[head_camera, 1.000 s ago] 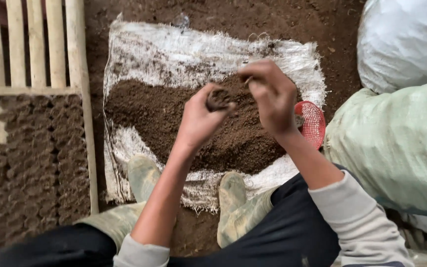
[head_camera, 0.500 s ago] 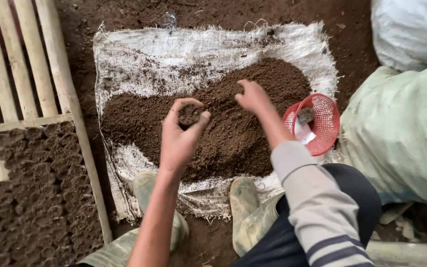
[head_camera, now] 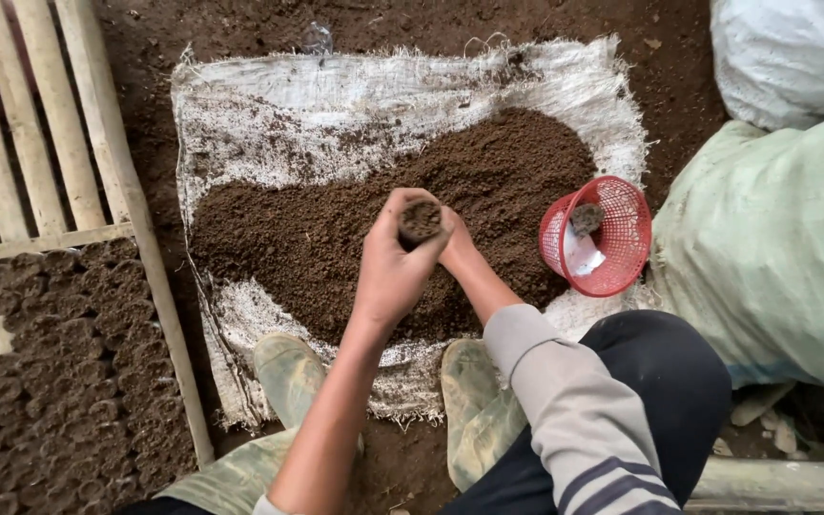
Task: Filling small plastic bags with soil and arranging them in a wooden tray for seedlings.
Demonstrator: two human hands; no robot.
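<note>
A small soil-filled pot (head_camera: 421, 220) sits upright in the left hand (head_camera: 395, 272), whose fingers (head_camera: 402, 202) are curled closed around it, above the heap of dark soil (head_camera: 336, 243). The right hand (head_camera: 457, 250) lies just behind it, mostly hidden (whether its fingers are open or closed cannot be told), low against the soil. The heap rests on a white woven sack (head_camera: 278, 124) spread on the earth floor. To the right, a red mesh basket (head_camera: 612, 238) lies tipped, beside a pale green sack (head_camera: 774, 248). At left, filled pots (head_camera: 59, 381) stand packed within a wooden frame (head_camera: 135, 219).
</note>
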